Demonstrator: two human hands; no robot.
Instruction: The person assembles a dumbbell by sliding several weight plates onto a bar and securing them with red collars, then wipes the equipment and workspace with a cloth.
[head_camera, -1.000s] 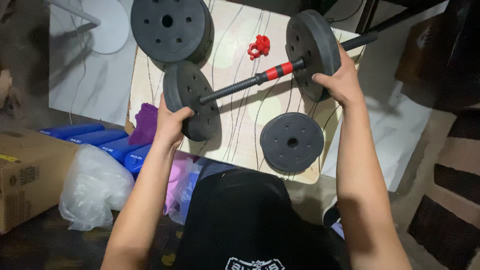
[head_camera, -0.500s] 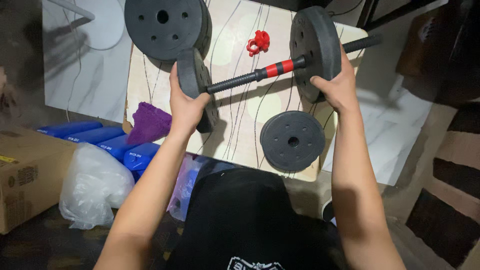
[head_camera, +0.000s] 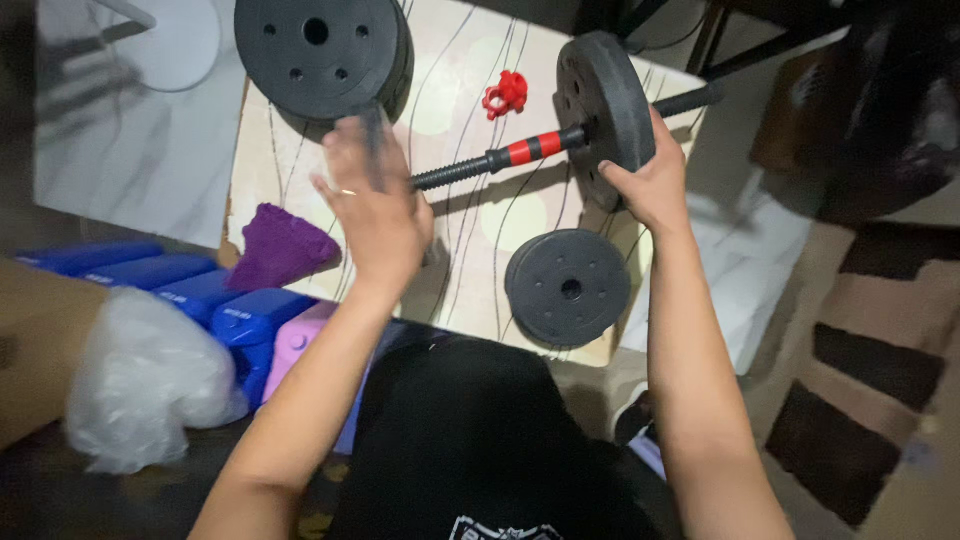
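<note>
**Both hands on the dumbbell, one plate at each end**

While you look down over the patterned board (head_camera: 300, 170), the far left shows a cardboard box (head_camera: 30, 350), a crumpled clear plastic bag (head_camera: 140, 380), and a row of blue blocks (head_camera: 180, 290) with a pink one (head_camera: 295, 345) beside them. A purple cloth (head_camera: 280, 250) lies on the board's near left corner. At the top of the board sits a stack of black weight plates (head_camera: 320, 50).

Your left hand (head_camera: 375, 215) is just below that stack, blurred, with the fingers curled around a plate (head_camera: 372, 135) standing on edge at the left end of the dumbbell bar (head_camera: 480, 165); most of that plate is hidden behind the hand. The bar runs up and to the right across the board, black with a red band near the middle. A small red collar (head_camera: 507, 92) lies on the board just above it.

Below the bar, a single black plate (head_camera: 568, 287) lies flat near the board's front edge. Farther right, a large plate (head_camera: 605, 105) is threaded upright on the bar, and your right hand (head_camera: 650, 185) grips its lower rim, fingers wrapped around the edge. The bar's end pokes out beyond the plate, over the pale floor.
</note>
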